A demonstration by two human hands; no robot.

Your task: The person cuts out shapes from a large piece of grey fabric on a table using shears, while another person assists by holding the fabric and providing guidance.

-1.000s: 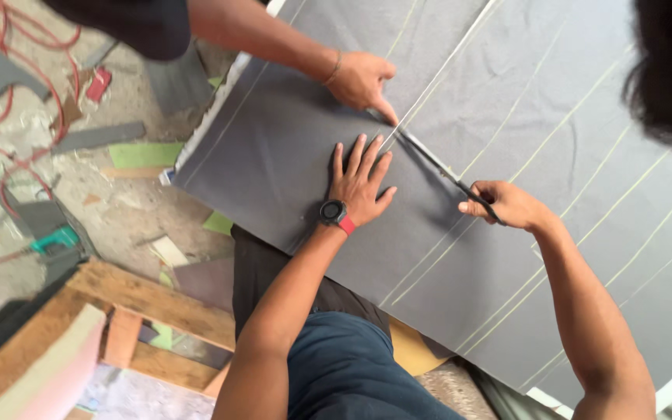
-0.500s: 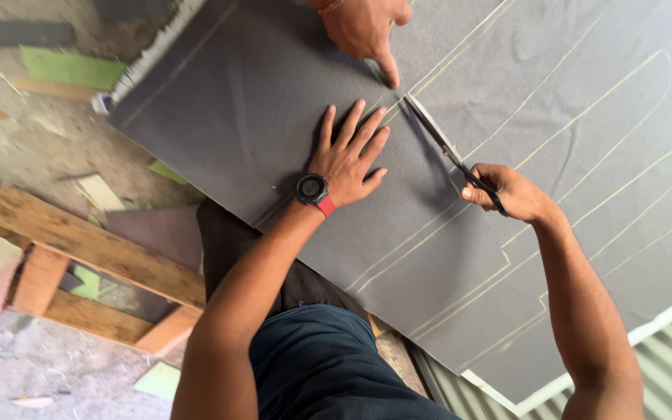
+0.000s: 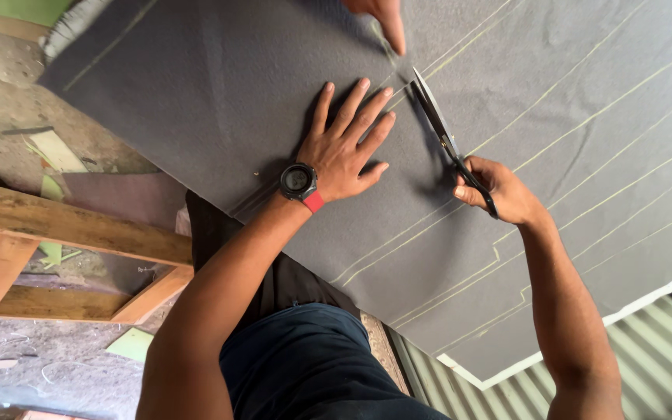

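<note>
A large dark grey fabric sheet (image 3: 219, 85) with pale chalk lines covers the table. My left hand (image 3: 348, 144) lies flat on it with fingers spread, a black watch with a red strap on the wrist. My right hand (image 3: 499, 190) grips a pair of black-handled scissors (image 3: 437, 128), whose blades point up along a chalk line toward my left fingertips. Another person's hand (image 3: 383, 15) presses a fingertip on the fabric at the top edge, just beyond the scissor tips.
A wooden frame (image 3: 64, 225) stands at lower left over a grey floor (image 3: 9, 93) littered with green and grey fabric scraps. Corrugated metal sheeting (image 3: 647, 350) shows at lower right beyond the table's white edge.
The view has shifted down and closer, so the other person's arm has mostly left the frame. My hands and the scissors keep the same places on the fabric.
</note>
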